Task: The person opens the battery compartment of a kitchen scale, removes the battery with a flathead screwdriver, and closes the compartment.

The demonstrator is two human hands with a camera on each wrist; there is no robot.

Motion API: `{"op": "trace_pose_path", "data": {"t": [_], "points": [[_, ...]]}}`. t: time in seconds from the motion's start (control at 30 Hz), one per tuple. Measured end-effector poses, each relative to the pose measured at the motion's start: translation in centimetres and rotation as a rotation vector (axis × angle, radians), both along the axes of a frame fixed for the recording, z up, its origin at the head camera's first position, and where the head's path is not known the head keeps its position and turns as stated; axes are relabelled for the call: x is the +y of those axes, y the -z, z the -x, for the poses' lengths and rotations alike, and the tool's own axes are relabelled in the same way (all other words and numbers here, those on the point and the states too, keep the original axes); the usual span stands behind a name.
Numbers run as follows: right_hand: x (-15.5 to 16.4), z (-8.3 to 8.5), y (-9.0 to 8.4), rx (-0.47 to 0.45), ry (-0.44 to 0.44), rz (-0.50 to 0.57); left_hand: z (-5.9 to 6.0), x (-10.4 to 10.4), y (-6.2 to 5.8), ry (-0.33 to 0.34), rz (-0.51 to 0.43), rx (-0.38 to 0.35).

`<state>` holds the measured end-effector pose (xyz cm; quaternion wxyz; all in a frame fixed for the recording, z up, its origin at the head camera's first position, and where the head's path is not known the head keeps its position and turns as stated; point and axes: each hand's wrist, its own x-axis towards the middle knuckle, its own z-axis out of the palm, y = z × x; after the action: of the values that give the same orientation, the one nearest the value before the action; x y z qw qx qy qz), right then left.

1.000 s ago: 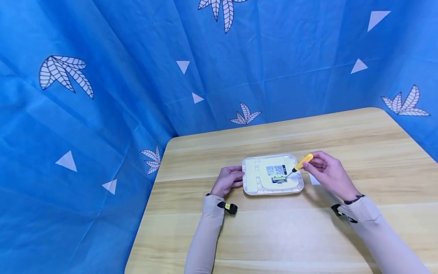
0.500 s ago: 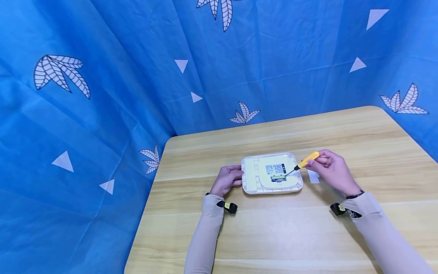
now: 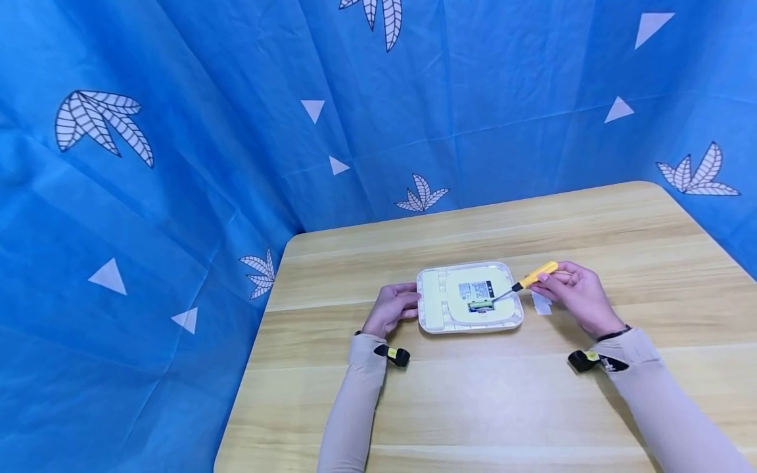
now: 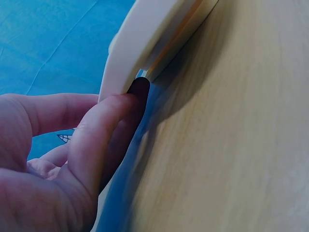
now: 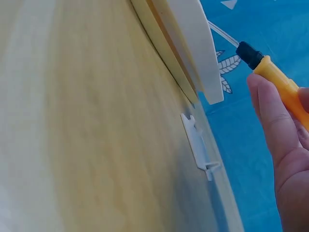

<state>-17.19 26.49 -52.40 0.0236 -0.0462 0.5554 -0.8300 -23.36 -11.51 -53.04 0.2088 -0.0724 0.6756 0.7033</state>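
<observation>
A white square device (image 3: 470, 297) lies back side up in the middle of the wooden table (image 3: 473, 394). Its open battery bay (image 3: 481, 305) shows a green battery. My left hand (image 3: 395, 307) grips the device's left edge, with the thumb (image 4: 106, 130) pressed against the rim (image 4: 145, 43). My right hand (image 3: 576, 292) holds a yellow-handled screwdriver (image 3: 535, 274). The metal tip reaches into the battery bay. In the right wrist view the screwdriver (image 5: 275, 79) is pinched in my fingers (image 5: 270, 121) beside the device's corner (image 5: 193, 43).
A small white plastic cover (image 3: 541, 303) lies on the table just right of the device, under my right hand; the right wrist view shows the cover (image 5: 198, 147) too. Blue patterned cloth (image 3: 236, 131) hangs behind and left of the table.
My right hand has drawn slightly to the right and the screwdriver handle lies flatter. The tip stays at the battery bay. The left hand has not moved.
</observation>
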Motion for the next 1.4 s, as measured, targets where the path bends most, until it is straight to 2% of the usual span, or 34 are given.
{"op": "trace_pose_path", "data": {"t": [0.2,0.33,0.67,1.03,1.4], "points": [[0.2,0.2,0.4,-0.006,-0.027,0.097,0.0,0.0,-0.1,0.006,-0.002,0.007],[0.2,0.1,0.3,-0.006,-0.021,0.103,-0.1,-0.1,-0.1,0.005,-0.003,0.009],[0.2,0.1,-0.1,-0.005,-0.006,0.043,-0.1,-0.1,-0.2,0.006,0.003,0.008],[0.4,0.2,-0.3,-0.044,0.001,-0.010,-0.1,0.0,-0.3,0.017,0.019,0.013],[0.3,0.0,-0.7,-0.034,0.010,-0.005,-0.1,-0.2,-0.3,0.034,0.027,-0.004]]}}
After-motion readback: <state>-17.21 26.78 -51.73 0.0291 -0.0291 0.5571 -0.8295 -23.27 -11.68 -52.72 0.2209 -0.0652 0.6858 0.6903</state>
